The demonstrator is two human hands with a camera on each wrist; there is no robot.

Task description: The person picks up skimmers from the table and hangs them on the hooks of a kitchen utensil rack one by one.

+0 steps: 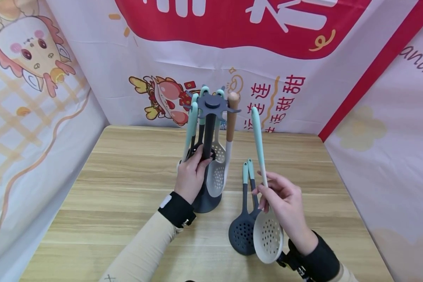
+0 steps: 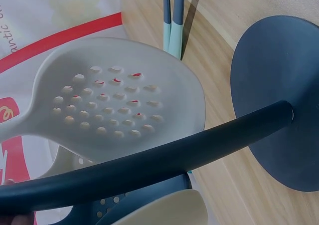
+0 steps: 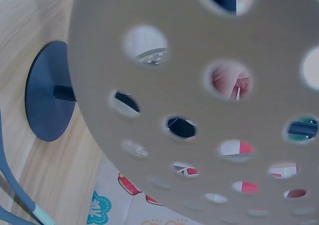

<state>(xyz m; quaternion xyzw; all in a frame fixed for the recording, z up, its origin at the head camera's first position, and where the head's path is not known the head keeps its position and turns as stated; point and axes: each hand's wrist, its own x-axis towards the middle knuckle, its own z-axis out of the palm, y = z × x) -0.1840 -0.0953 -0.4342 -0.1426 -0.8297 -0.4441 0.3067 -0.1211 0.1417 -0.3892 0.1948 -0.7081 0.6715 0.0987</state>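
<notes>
In the head view my left hand (image 1: 190, 176) grips the dark pole of a utensil stand (image 1: 211, 103). Several utensils hang from its top, among them a white slotted spoon (image 1: 216, 178) with a wooden handle. My right hand (image 1: 283, 199) pinches a white skimmer (image 1: 268, 237) with a mint handle, held upright, its head low and to the right of the stand. In the left wrist view the stand's pole (image 2: 174, 157) crosses in front of a white perforated spoon (image 2: 119, 100). The skimmer's perforated head (image 3: 189, 95) fills most of the right wrist view.
Two dark utensils with mint handle ends lie on the wooden table (image 1: 127, 188) between the stand and my right hand; the nearer is a dark skimmer (image 1: 242, 234). Printed cloth (image 1: 197, 55) hangs behind the table and at both sides.
</notes>
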